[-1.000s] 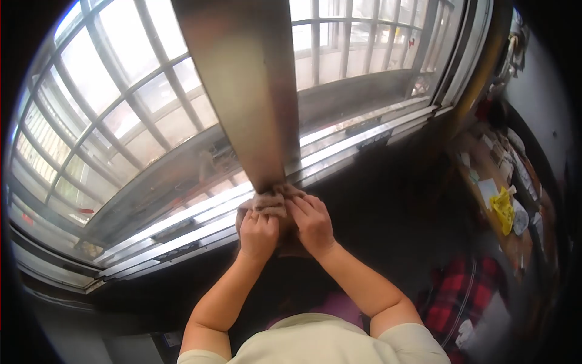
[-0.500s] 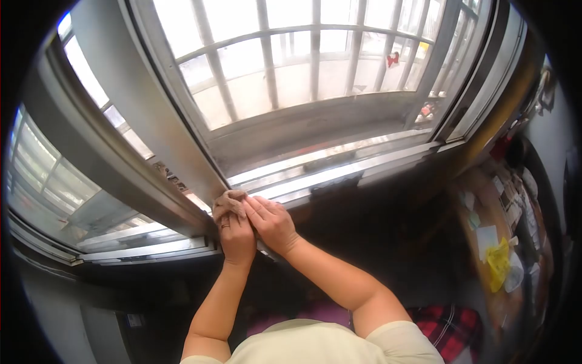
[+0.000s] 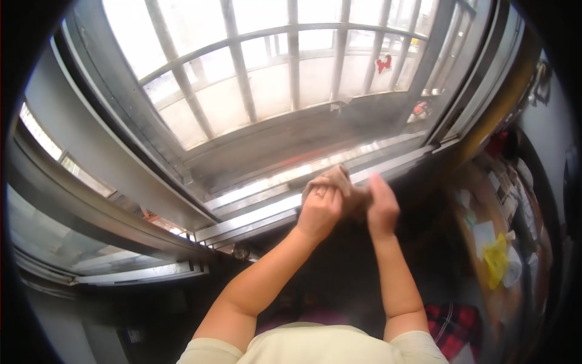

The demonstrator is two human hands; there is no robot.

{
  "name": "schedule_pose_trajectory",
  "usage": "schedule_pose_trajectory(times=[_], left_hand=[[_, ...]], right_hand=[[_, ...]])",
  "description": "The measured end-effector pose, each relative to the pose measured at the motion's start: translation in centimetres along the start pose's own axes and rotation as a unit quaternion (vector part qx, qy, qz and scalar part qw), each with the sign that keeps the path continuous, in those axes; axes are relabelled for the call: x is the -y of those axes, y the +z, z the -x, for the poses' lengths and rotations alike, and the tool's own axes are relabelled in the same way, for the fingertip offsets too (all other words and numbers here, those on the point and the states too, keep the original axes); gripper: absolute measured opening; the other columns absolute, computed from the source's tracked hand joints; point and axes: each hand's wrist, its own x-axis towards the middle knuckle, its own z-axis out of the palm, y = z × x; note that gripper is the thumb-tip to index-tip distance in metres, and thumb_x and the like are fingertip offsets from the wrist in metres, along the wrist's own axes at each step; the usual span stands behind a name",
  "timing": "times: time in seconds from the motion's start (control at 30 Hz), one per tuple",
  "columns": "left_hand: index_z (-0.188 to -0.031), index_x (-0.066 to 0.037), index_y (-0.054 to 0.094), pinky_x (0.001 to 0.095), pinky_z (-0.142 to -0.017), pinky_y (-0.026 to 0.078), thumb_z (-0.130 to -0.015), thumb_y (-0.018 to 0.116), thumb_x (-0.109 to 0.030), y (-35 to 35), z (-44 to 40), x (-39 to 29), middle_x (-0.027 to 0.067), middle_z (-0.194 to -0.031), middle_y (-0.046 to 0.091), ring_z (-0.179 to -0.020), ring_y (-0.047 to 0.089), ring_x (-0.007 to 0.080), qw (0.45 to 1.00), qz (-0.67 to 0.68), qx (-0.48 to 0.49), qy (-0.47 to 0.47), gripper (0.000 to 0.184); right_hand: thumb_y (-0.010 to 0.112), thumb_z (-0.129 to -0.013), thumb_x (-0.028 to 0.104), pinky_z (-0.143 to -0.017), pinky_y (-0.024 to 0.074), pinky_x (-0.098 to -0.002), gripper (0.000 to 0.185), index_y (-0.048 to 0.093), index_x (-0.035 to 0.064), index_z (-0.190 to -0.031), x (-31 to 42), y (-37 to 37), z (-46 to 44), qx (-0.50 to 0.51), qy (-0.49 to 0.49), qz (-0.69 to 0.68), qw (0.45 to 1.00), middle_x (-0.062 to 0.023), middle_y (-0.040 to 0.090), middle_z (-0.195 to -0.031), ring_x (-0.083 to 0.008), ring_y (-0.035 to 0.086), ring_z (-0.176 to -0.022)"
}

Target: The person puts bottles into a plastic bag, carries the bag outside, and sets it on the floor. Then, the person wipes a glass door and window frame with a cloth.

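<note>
A brownish cloth (image 3: pixel 332 177) is bunched in my left hand (image 3: pixel 320 212), whose fingers are closed on it at the lower rail of the window frame (image 3: pixel 267 213). A ring shows on one finger. My right hand (image 3: pixel 382 208) is raised just to the right, blurred by motion; its fingers point up, and whether it touches the hanging part of the cloth cannot be made out. Behind the hands is the window pane, with metal bars (image 3: pixel 293 67) outside it.
Upright window frames (image 3: pixel 109 151) stand at the left. A wooden surface (image 3: pixel 470 227) at the right bears papers, a yellow plastic bag (image 3: pixel 495 261) and clutter. Red and black checked fabric (image 3: pixel 451 327) lies at the lower right. A red object (image 3: pixel 384 64) shows at the bars.
Both hands and the cloth have moved right along the window, away from the upright frame. My right hand has separated from my left. The view has shifted too.
</note>
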Motion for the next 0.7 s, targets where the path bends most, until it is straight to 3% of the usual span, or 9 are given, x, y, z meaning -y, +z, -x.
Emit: schedule_pose_trajectory(times=[0.07, 0.2, 0.27, 0.3, 0.33, 0.4, 0.47, 0.53, 0.7], left_hand=[[-0.102, 0.006, 0.059, 0.0438, -0.096, 0.042, -0.075, 0.055, -0.009, 0.0, -0.1, 0.2, 0.0218, -0.107, 0.061, -0.105, 0.057, 0.0336, 0.999, 0.045, 0.005, -0.01, 0.031], [-0.102, 0.005, 0.059, 0.0451, -0.096, 0.041, -0.074, 0.056, -0.008, -2.0, 2.5, 1.3, 0.0217, -0.106, 0.061, -0.104, 0.057, 0.0345, 0.998, 0.013, 0.055, -0.041, 0.031], [-0.101, 0.005, 0.059, 0.0461, -0.097, 0.04, -0.075, 0.056, -0.008, -3.4, 4.6, 2.2, 0.0227, -0.107, 0.06, -0.105, 0.057, 0.0362, 0.998, -0.026, 0.027, -0.056, 0.03], [-0.1, 0.005, 0.06, 0.0457, -0.095, 0.041, -0.074, 0.056, -0.009, -4.0, 5.4, 2.8, 0.0224, -0.106, 0.061, -0.103, 0.057, 0.0353, 0.998, -0.043, 0.019, -0.048, 0.029], [-0.098, 0.005, 0.061, 0.0454, -0.094, 0.042, -0.073, 0.057, -0.01, -4.5, 6.0, 3.3, 0.022, -0.104, 0.061, -0.101, 0.058, 0.0343, 0.997, -0.061, 0.01, -0.043, 0.029], [-0.095, 0.006, 0.061, 0.0473, -0.094, 0.042, -0.074, 0.056, -0.01, -4.9, 6.3, 3.4, 0.0236, -0.104, 0.061, -0.101, 0.058, 0.0355, 0.997, -0.064, 0.007, -0.051, 0.027], [-0.097, 0.007, 0.061, 0.0476, -0.095, 0.042, -0.076, 0.055, -0.009, -4.7, 5.4, 2.9, 0.0248, -0.105, 0.061, -0.101, 0.058, 0.0376, 0.997, -0.064, -0.007, -0.048, 0.027], [-0.103, 0.007, 0.06, 0.0474, -0.097, 0.04, -0.079, 0.054, -0.008, -3.6, 4.3, 2.3, 0.0248, -0.109, 0.06, -0.105, 0.057, 0.0399, 0.997, -0.051, -0.019, -0.061, 0.029], [-0.098, 0.005, 0.061, 0.046, -0.096, 0.041, -0.079, 0.055, -0.011, 2.1, -1.9, -1.1, 0.0222, -0.109, 0.061, -0.106, 0.057, 0.035, 0.999, -0.041, 0.023, -0.005, 0.025]], right_hand=[[0.052, -0.084, -0.002, -0.077, 0.0507, -0.0373, 0.023, 0.064, 0.0044, -0.102, -0.3, -1.9, -1.7, -0.03, 0.139, 0.035, 0.989, -0.0147, 0.064, -0.099, -0.0322, 0.062, -0.092], [0.054, -0.085, 0.003, -0.069, 0.0503, -0.0361, 0.015, 0.061, 0.0072, -0.098, 2.1, -3.2, -4.1, -0.124, 0.137, 0.024, 0.982, -0.0125, 0.06, -0.089, -0.031, 0.06, -0.079], [0.057, -0.084, 0.004, -0.068, 0.0494, -0.0357, 0.014, 0.061, 0.0044, -0.098, 4.7, -0.8, -3.6, -0.148, 0.193, -0.12, 0.963, -0.0134, 0.06, -0.087, -0.0302, 0.06, -0.076], [0.058, -0.084, 0.004, -0.067, 0.049, -0.0363, 0.012, 0.059, 0.0019, -0.096, 7.1, 0.5, -3.1, -0.133, 0.291, -0.249, 0.914, -0.014, 0.06, -0.086, -0.0296, 0.06, -0.075], [0.058, -0.084, 0.004, -0.067, 0.0489, -0.0352, 0.01, 0.058, 0.0014, -0.094, 8.6, 2.0, -2.0, -0.106, 0.282, -0.264, 0.916, -0.0135, 0.06, -0.085, -0.0285, 0.06, -0.075], [0.061, -0.079, 0.006, -0.071, 0.0491, -0.038, 0.014, 0.058, 0.0035, -0.093, 10.6, 3.6, -0.7, -0.052, 0.113, -0.265, 0.956, -0.0142, 0.06, -0.09, -0.0302, 0.06, -0.08], [0.056, -0.08, 0.009, -0.085, 0.0479, -0.0377, 0.024, 0.06, 0.0032, -0.103, 10.2, 4.2, 0.3, -0.008, -0.082, -0.234, 0.969, -0.0127, 0.062, -0.105, -0.0281, 0.06, -0.099], [0.052, -0.083, 0.011, -0.09, 0.0465, -0.0374, 0.026, 0.061, 0.0024, -0.106, 7.8, 3.7, 0.5, 0.016, -0.113, -0.228, 0.967, -0.0118, 0.061, -0.111, -0.0262, 0.058, -0.109], [0.055, -0.083, 0.014, -0.096, 0.0413, -0.04, 0.026, 0.062, 0.0039, -0.106, -2.7, 1.6, -1.1, 0.046, -0.12, -0.112, 0.985, -0.0104, 0.061, -0.114, -0.0279, 0.056, -0.113]])
